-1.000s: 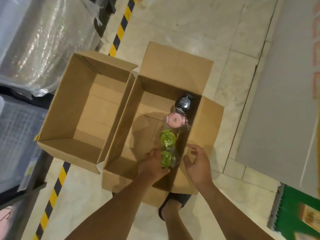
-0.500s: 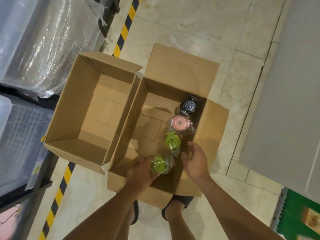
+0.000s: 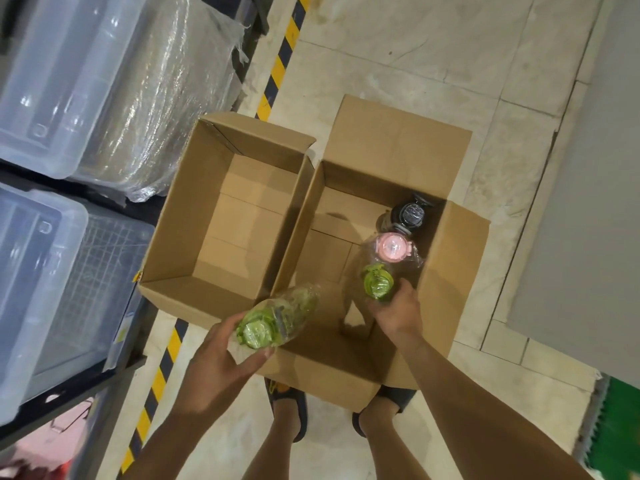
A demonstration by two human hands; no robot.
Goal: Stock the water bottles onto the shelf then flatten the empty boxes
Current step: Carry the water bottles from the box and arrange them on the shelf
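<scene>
View from above of an open brown cardboard box [image 3: 398,133] standing on a pale tiled floor, its flaps folded outward. Over the box's near left corner, the person's left hand [image 3: 221,362] holds a green-lidded clear plastic bottle [image 3: 273,320] wrapped in thin film. The fingers and thumb curl around the lid end, and the bottle is tilted with its base pointing away over the box rim. Inside the box, along its right wall, three more bottles stand upright in a row. Nearest the person is a second green-lidded bottle [image 3: 377,284], and the right hand [image 3: 398,313] grips it with fingers wrapped around it just below the lid. Beyond it stands a pink-lidded bottle [image 3: 393,249], then a black-lidded bottle [image 3: 410,214] in the box's far right corner. Touching the box's left side is an empty cardboard box [image 3: 180,216], also open. Further left of the box, clear plastic storage tubs [image 3: 45,81] sit on dark shelving, and yellow and black striped floor tape [image 3: 277,71] runs between. Feet in dark sandals [image 3: 287,410] stand at the box's near edge.
</scene>
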